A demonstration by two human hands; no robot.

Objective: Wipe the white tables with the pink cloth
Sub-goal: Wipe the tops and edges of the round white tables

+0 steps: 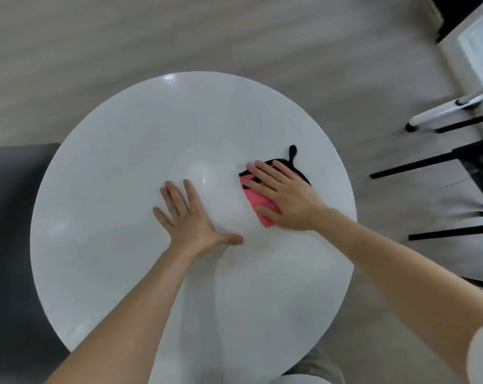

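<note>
While the pink cloth [258, 203] lies under the right hand [283, 199] on the round white table [118, 162], that hand presses it with flat, spread fingers. Beside it, the left hand [190, 220] rests palm-down, holding nothing.

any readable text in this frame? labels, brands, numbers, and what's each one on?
None: no text can be read in this frame.
The round white table shows no print.
The pink cloth under the right hand shows only black trim and a black loop, no legible tag.
</note>
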